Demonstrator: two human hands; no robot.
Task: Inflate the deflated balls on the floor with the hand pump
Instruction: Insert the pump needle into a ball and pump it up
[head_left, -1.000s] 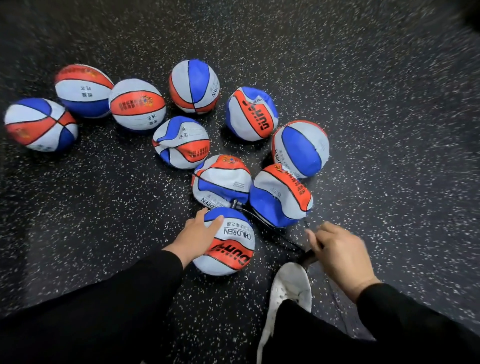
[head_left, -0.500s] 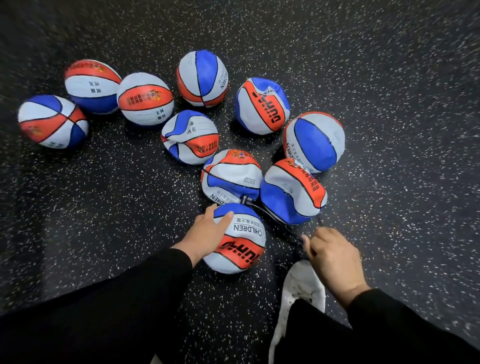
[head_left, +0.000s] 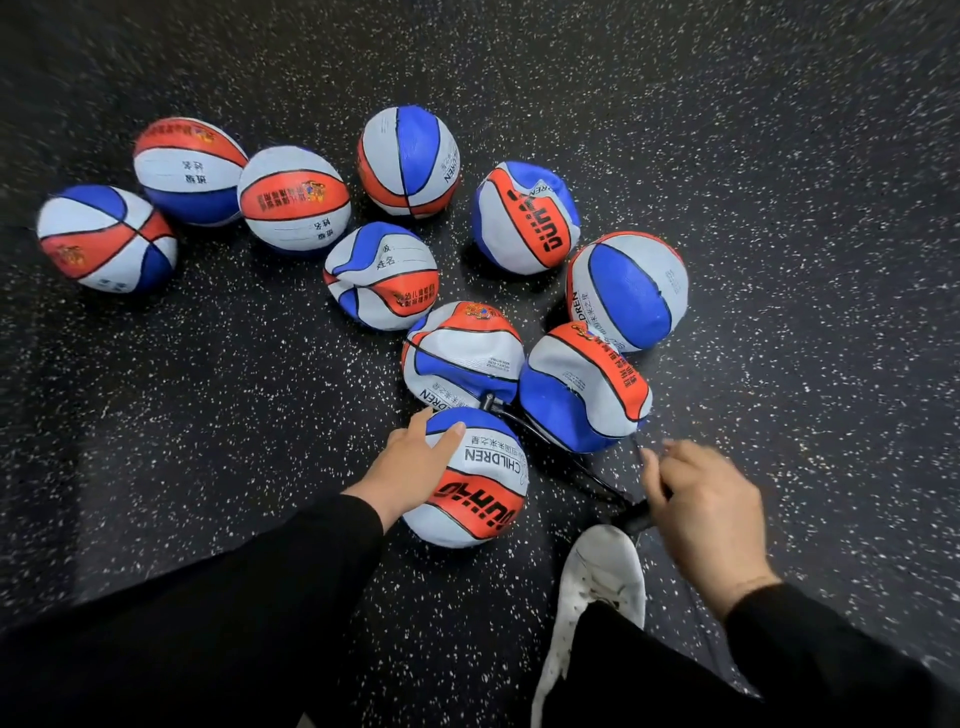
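Dim, even light — blurred, warped edges

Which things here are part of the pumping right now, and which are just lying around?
In use: nearest red, white and blue ball; black pump hose; left hand; right hand.

Lying about: crumpled ball; far-left ball; white shoe.

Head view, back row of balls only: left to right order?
Ball with blue top panel → ball with red top band → ball with red middle band → ball with blue vertical stripe → dented ball with red lettered band → ball with big blue panel.
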